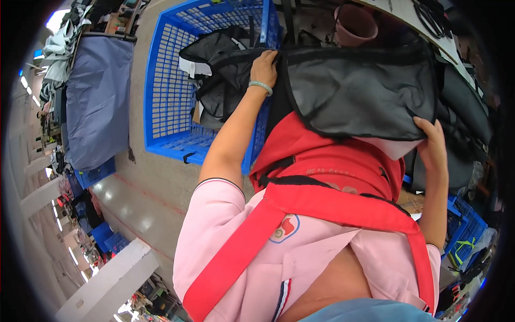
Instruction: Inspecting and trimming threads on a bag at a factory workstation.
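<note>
A black mesh fabric piece with dark bound edges lies spread across my lap, over my red apron. My right hand pinches its lower right corner, thumb on top, and a pale underside shows there. My left hand, with a bangle at the wrist, closes on the black fabric at the upper left, by the rim of a blue plastic basket. Its fingertips are partly hidden. More black mesh pieces with white parts lie crumpled inside the basket, close to my left hand.
A pink bucket stands beyond the fabric, beside a pale tabletop. Dark padded pieces are heaped at the right, above another blue basket. At the left, a grey-blue cloth covers a stack across the floor.
</note>
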`<state>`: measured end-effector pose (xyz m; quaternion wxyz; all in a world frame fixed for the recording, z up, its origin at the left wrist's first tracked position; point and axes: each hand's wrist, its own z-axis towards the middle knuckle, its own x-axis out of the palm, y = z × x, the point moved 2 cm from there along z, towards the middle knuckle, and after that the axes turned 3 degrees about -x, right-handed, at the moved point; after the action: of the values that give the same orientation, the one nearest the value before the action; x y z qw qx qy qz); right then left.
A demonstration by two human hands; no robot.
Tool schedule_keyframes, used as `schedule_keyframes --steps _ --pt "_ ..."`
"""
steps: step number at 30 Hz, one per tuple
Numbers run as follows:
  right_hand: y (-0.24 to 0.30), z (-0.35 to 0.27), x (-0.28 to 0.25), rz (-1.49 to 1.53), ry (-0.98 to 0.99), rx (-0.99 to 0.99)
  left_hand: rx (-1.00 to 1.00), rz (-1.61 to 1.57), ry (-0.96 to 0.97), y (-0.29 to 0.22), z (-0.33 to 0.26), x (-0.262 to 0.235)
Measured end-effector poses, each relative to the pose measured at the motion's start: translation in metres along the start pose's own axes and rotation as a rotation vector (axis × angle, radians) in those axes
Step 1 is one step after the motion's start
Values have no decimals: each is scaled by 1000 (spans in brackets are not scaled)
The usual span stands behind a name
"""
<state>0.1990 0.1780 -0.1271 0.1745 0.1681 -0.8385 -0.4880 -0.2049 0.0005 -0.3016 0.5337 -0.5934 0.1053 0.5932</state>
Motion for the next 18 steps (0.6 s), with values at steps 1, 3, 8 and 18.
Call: schedule_keyframes --steps 1,3,8,18 --pt "2 8 -37 -54 -34 22 -3 -92 53 -7 10 -3" --pt "25 11 -79 -222 -61 -18 17 -275 85 -38 29 -23" --pt "85 5 -42 -990 -146 -521 219 -415 337 -160 65 -112" --pt "79 49 85 -305 498 -333 109 -934 747 -248 115 -120"
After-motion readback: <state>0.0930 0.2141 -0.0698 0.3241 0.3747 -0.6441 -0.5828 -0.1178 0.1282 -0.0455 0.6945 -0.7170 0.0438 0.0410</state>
